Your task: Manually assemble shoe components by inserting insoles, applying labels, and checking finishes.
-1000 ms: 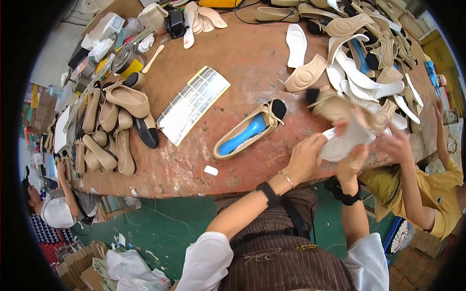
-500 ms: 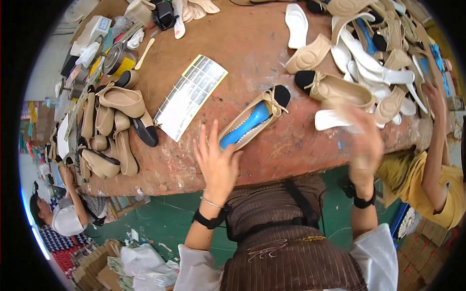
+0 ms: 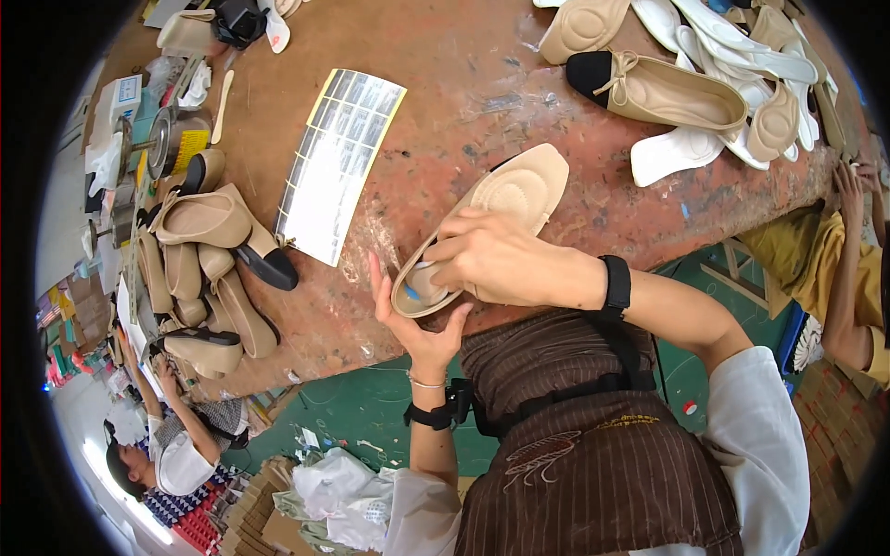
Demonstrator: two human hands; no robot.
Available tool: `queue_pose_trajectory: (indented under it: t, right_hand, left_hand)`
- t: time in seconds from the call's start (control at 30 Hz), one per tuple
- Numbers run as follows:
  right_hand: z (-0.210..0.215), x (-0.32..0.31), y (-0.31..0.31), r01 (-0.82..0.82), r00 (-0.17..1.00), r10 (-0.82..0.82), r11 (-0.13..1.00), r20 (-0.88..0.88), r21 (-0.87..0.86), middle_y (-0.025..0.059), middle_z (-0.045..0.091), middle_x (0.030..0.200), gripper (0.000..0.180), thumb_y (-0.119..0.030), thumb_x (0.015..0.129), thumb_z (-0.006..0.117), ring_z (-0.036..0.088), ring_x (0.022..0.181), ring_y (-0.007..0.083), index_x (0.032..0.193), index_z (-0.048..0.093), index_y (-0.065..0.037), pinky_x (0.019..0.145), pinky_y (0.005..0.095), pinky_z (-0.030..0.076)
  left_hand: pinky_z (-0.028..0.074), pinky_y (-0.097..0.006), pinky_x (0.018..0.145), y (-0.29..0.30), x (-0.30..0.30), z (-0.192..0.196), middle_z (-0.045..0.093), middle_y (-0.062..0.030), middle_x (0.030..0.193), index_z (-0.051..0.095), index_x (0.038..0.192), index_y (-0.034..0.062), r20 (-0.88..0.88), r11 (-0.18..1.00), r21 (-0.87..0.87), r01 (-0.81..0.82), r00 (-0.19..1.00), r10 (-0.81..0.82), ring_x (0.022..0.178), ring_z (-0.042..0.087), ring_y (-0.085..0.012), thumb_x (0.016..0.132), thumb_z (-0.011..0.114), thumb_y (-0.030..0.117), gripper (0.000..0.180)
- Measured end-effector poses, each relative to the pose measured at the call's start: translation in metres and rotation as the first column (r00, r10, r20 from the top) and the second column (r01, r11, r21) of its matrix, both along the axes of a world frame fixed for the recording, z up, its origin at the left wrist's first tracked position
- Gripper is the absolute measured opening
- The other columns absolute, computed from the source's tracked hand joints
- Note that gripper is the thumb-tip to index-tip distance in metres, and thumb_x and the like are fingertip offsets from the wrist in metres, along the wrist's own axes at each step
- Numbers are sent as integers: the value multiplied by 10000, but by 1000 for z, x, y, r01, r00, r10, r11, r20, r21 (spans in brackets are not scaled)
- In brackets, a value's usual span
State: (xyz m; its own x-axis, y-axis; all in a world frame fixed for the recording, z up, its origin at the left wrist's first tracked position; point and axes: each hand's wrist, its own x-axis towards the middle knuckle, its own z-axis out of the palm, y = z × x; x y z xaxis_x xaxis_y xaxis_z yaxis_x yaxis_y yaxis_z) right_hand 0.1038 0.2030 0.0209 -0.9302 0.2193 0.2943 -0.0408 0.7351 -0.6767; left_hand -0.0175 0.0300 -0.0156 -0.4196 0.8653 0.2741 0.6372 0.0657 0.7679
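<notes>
A beige ballet flat (image 3: 405,303) lies on the table in front of me, its heel toward me. My left hand (image 3: 422,335) grips the heel end between thumb and fingers. Over the shoe lies a padded beige insole (image 3: 521,193), its wide front end sticking out above the toe, so the toe and bow are hidden. My right hand (image 3: 496,259) is closed on the insole's narrow rear part, partly inside the shoe opening. A little blue and some white show inside the heel.
Right of me another black-toed ballet flat (image 3: 681,93) sits beside a pile of insoles, including a white insole (image 3: 672,156). A sticker sheet (image 3: 338,171) lies left of centre, near stacked beige shoes (image 3: 199,222). Co-workers sit at both sides.
My right hand has come from the insole pile to the shoe with a beige insole. My left hand has closed on the heel. The view has shifted slightly.
</notes>
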Motion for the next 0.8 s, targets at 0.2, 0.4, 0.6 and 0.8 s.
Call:
queue_pose_trajectory:
  t: [0.2,0.4,0.6,0.8]
  right_hand:
    - [-13,-13,-9,-36,999,33,994,-28,-105,43,685,918,175,-116,673,692,628,944,244,830,755,-71,852,364,515]
    - [-13,-16,-7,-39,998,47,989,50,-144,77,677,876,102,-88,660,689,627,977,269,743,699,-29,829,371,535]
    - [-9,-12,-13,-57,986,66,996,150,-63,110,666,1087,228,-105,675,684,628,1049,275,884,724,-23,863,369,543]
    - [-17,-12,-10,-312,950,312,948,10,52,139,632,1314,402,-157,812,638,575,1269,274,1190,686,-25,1018,367,510]
  left_hand:
    - [205,-558,1198,-1,5,-9,212,-286,1587,32,1548,41,104,995,63,-81,992,75,1463,257,-433,720,882,431,1250]
    - [208,-524,1206,-1,1,-11,210,-268,1592,-83,1561,59,103,998,54,-32,994,26,1488,220,-413,736,865,464,1321]
    - [201,-590,1184,-6,0,-15,276,-292,1561,-34,1573,83,186,997,62,-44,982,32,1465,248,-458,722,875,472,1306]
    - [228,-576,1172,3,-6,-1,284,-279,1568,203,1555,64,195,997,55,53,979,-63,1456,271,-466,882,695,531,955]
